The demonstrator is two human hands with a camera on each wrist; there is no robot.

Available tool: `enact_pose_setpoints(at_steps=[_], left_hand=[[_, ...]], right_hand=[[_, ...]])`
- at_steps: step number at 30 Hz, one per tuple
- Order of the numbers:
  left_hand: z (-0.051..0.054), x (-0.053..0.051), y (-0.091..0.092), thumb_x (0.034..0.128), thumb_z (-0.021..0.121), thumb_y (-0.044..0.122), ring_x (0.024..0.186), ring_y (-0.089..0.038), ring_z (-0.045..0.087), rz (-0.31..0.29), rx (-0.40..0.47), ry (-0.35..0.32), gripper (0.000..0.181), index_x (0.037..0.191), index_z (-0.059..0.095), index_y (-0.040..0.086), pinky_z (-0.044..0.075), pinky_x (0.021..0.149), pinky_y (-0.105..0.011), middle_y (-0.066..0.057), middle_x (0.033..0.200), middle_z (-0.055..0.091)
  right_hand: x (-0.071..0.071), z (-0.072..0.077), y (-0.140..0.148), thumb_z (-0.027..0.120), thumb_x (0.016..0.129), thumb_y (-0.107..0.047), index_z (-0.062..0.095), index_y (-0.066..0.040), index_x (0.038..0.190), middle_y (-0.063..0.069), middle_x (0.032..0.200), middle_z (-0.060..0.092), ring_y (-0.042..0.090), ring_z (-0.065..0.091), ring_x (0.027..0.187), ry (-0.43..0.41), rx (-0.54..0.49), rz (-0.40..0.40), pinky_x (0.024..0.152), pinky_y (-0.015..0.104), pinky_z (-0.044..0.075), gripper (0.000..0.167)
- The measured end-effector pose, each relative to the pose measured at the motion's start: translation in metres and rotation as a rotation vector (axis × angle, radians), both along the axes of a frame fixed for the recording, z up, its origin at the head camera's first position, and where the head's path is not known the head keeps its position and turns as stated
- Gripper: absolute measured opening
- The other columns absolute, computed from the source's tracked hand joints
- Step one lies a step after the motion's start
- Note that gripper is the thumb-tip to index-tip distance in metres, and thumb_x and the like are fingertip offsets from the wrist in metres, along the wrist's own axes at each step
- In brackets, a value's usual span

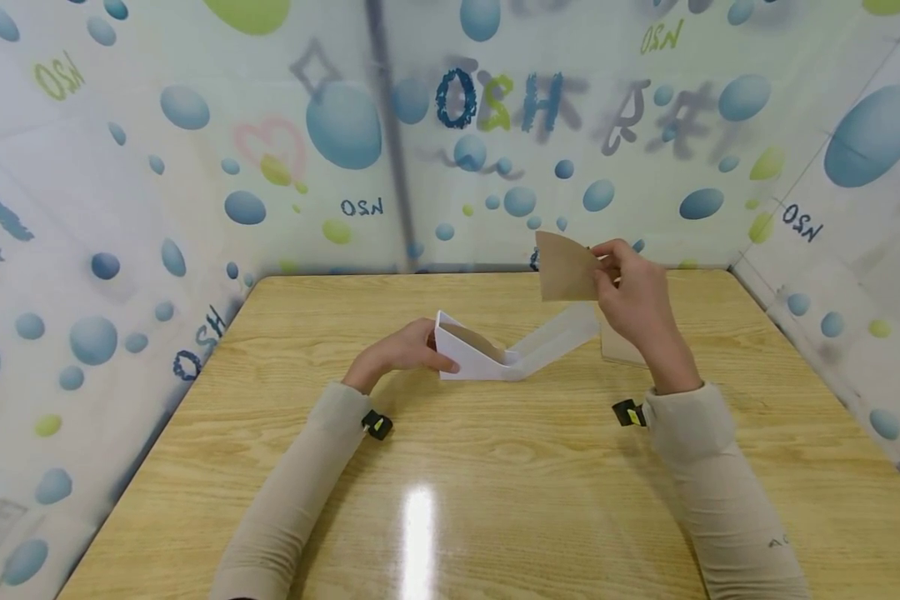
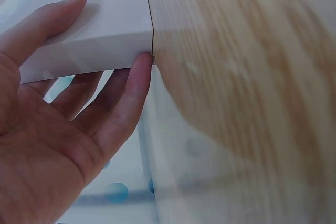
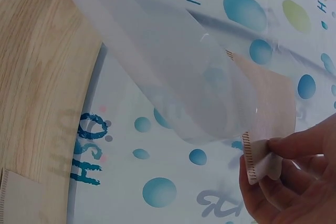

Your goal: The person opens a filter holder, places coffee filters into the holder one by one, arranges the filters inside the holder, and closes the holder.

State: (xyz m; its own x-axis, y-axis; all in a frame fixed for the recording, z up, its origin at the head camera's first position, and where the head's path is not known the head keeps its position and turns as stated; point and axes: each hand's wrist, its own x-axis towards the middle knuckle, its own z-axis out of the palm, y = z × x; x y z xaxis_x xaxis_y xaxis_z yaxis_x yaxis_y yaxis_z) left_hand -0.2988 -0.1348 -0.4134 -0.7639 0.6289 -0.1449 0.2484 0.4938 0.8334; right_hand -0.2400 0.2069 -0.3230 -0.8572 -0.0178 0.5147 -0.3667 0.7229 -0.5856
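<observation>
Wood-grain table [image 1: 495, 475]: left hand [image 1: 405, 346] grips slanted white card box [image 1: 471, 363]; right hand [image 1: 636, 290] pinches flat brown paper sheet [image 1: 564, 271], perhaps mid-loading, needing alignment.

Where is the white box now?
Head view, mid-picture: the white box is gripped at its left end by the left hand, its translucent lid extending right.

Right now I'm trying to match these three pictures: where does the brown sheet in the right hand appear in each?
Head: the sheet is right of centre, above mid-height, pinched in the right hand.
Left wrist: not in it.
Right wrist: on the right side, around mid-height, partly behind the clear flap.
Shared landmark: the blue-spotted wall, seen in all three.
</observation>
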Motion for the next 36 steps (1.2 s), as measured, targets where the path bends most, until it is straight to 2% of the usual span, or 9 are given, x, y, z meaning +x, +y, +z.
enact_pose_setpoints(at_steps=[36], left_hand=[[0.001,0.001,0.001,0.0877,0.08,0.011,0.092,-0.016,0.067,0.013,-0.014,0.002,0.042,0.125,0.064,0.003,0.053,0.074,-0.027,-0.014,0.115,0.074]], right_hand=[[-0.002,-0.006,-0.011,0.056,0.1,0.004,0.063,0.006,0.123,0.028,0.104,0.074,0.04,0.071,0.088,0.027,0.025,0.062,0.079,0.052,0.057,0.024]])
